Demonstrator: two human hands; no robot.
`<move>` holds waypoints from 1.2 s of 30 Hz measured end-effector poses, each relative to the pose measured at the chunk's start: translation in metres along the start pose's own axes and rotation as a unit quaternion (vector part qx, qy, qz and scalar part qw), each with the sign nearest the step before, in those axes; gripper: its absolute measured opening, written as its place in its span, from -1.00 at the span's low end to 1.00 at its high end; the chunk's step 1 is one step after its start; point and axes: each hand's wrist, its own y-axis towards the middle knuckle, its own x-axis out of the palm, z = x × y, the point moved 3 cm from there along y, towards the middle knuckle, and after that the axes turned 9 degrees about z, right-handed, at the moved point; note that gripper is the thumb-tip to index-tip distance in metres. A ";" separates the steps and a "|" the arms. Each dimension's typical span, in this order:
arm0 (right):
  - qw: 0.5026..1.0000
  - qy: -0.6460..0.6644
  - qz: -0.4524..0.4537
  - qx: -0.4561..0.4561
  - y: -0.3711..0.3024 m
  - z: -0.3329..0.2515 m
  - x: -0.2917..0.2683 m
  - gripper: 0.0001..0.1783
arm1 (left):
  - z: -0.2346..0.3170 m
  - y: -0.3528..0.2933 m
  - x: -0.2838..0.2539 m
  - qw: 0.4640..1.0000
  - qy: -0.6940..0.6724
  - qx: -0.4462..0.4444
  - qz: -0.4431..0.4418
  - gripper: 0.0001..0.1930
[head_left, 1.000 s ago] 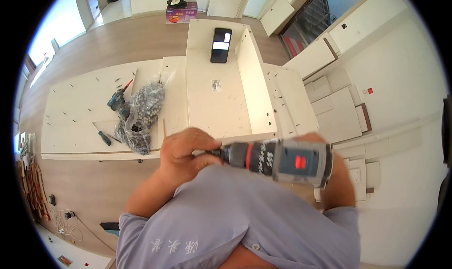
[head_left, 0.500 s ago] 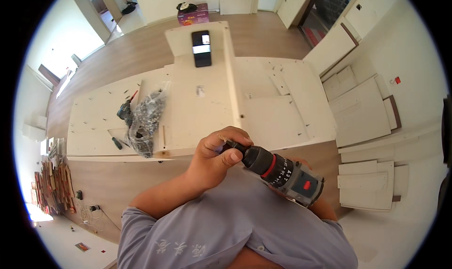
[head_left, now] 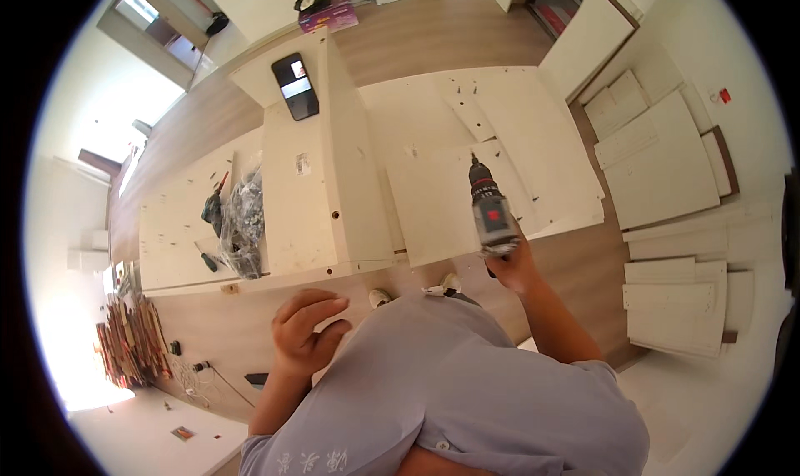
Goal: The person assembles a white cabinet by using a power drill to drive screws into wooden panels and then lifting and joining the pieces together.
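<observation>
Head view: drill point(head_left: 490, 212) gone from in front of the chest, where both hands met on it half a second ago, out to the right, now carried by the right hand point(head_left: 514, 266) alone. Left hand point(head_left: 305, 330) dropped off the tool and drawn back to the chest, fingers loosely curled, closed on nothing. Right hand clamped round the grip of the drill, bit pointing far, hovering over the near edge of a pale board point(head_left: 442, 201), not clearly touching it.

As for progress, judged from how things lie: long cabinet carcass point(head_left: 321, 176) already joined into a trough shape, running from near to far, with a dark phone point(head_left: 295, 86) lying on its far end. Loose panels point(head_left: 667, 155) spread on the floor at right, and more stacked further right, apparently unfitted, so a good share of the assembly left. Bag of fittings point(head_left: 243, 222) and a second dark tool point(head_left: 213, 211) lying on the flat board at left, well apart from either hand.

Room to move: bare wooden floor between the near board edges and the body, narrow but open. Carcass wall just left of the drill, panel edges just right. Open floor far, beyond the boards.
</observation>
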 end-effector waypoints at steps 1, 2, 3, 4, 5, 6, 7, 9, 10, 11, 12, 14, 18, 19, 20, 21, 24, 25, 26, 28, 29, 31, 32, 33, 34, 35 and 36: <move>0.997 -0.075 0.002 -0.034 0.012 0.005 -0.002 -0.22 | -0.001 -0.008 -0.003 0.999 -0.009 -0.029 0.024 -0.73; 0.986 -0.150 0.005 -0.069 0.026 0.018 -0.005 -0.18 | -0.003 -0.016 -0.006 0.997 -0.017 -0.057 0.048 -0.75; 0.970 -0.219 0.004 -0.104 0.038 0.025 0.000 -0.13 | -0.005 -0.023 -0.009 0.993 -0.022 -0.087 0.073 -0.78; 0.951 -0.301 -0.010 -0.064 0.043 0.014 0.009 -0.07 | -0.008 -0.035 -0.008 0.988 -0.036 -0.112 0.103 -0.80; 0.938 -0.341 -0.020 -0.062 0.050 0.020 0.017 -0.06 | -0.009 -0.044 -0.007 0.989 -0.020 -0.111 0.096 -0.80; 0.923 -0.379 -0.026 -0.061 0.058 0.028 0.022 -0.04 | -0.009 -0.050 -0.007 0.990 -0.004 -0.108 0.087 -0.79; 0.907 -0.416 -0.034 -0.061 0.067 0.037 0.028 -0.03 | -0.007 -0.056 -0.007 0.991 0.014 -0.107 0.078 -0.79; 0.890 -0.450 -0.046 -0.052 0.079 0.056 0.036 -0.03 | -0.004 -0.056 -0.006 0.996 0.038 -0.069 0.041 -0.78; 0.879 -0.472 -0.055 -0.043 0.083 0.064 0.041 -0.03 | -0.001 -0.057 -0.007 0.997 0.051 -0.043 0.026 -0.77; 0.866 -0.494 -0.061 -0.034 0.085 0.071 0.045 -0.04 | 0.000 -0.059 -0.010 0.998 0.064 -0.018 0.008 -0.77; 0.863 -0.499 -0.064 -0.035 0.087 0.075 0.048 -0.05 | 0.000 -0.063 -0.014 0.996 0.082 -0.015 0.011 -0.76; 0.857 -0.509 -0.064 -0.052 0.092 0.091 0.048 -0.04 | -0.002 -0.073 -0.027 0.994 0.085 -0.028 0.057 -0.86; 0.836 -0.542 -0.071 -0.050 0.098 0.103 0.051 -0.04 | -0.021 -0.102 -0.059 0.981 0.111 -0.052 0.152 -0.83; 0.832 -0.549 -0.062 -0.055 0.100 0.104 0.052 -0.03 | -0.033 -0.111 -0.069 0.972 0.108 -0.088 0.187 -0.80; 0.829 -0.554 -0.051 -0.058 0.100 0.106 0.053 -0.02 | -0.048 -0.120 -0.078 0.962 0.102 -0.123 0.221 -0.75; 0.825 -0.561 -0.040 -0.061 0.101 0.106 0.054 -0.01 | -0.062 -0.130 -0.087 0.949 0.096 -0.158 0.254 -0.71; 0.800 -0.598 -0.048 -0.032 0.106 0.107 0.052 0.03 | -0.131 -0.155 -0.113 0.885 0.027 -0.324 0.332 -0.70; 0.789 -0.612 -0.047 -0.027 0.107 0.107 0.053 0.04 | -0.158 -0.162 -0.122 0.857 -0.005 -0.372 0.356 -0.71; 0.795 -0.605 -0.032 -0.026 0.107 0.104 0.054 0.01 | -0.185 -0.168 -0.131 0.847 -0.022 -0.392 0.359 -0.71; 0.779 -0.626 -0.005 -0.036 0.100 0.087 0.062 -0.01 | -0.234 -0.185 -0.144 0.821 -0.061 -0.440 0.359 -0.72; 0.770 -0.637 0.005 -0.040 0.096 0.078 0.068 -0.02 | -0.254 -0.196 -0.151 0.818 -0.070 -0.452 0.348 -0.72; 0.785 -0.616 0.042 -0.050 0.095 0.081 0.064 -0.05 | -0.294 -0.205 -0.157 0.818 -0.101 -0.466 0.322 -0.73; 0.800 -0.595 0.063 -0.054 0.094 0.094 0.050 -0.06 | -0.311 -0.209 -0.158 0.816 -0.109 -0.476 0.309 -0.73; 0.814 -0.573 0.079 -0.059 0.093 0.098 0.044 -0.08 | -0.327 -0.217 -0.158 0.812 -0.114 -0.488 0.298 -0.74; 0.829 -0.553 0.078 -0.037 0.084 0.096 0.043 -0.14 | -0.343 -0.224 -0.158 0.809 -0.120 -0.501 0.283 -0.74; 0.920 -0.377 0.102 0.019 0.081 0.109 0.035 -0.16 | -0.358 -0.231 -0.159 0.807 -0.104 -0.513 0.273 -0.75; 0.967 -0.189 0.156 0.066 0.068 0.136 -0.009 -0.17 | -0.384 -0.223 -0.148 0.813 -0.105 -0.520 0.239 -0.76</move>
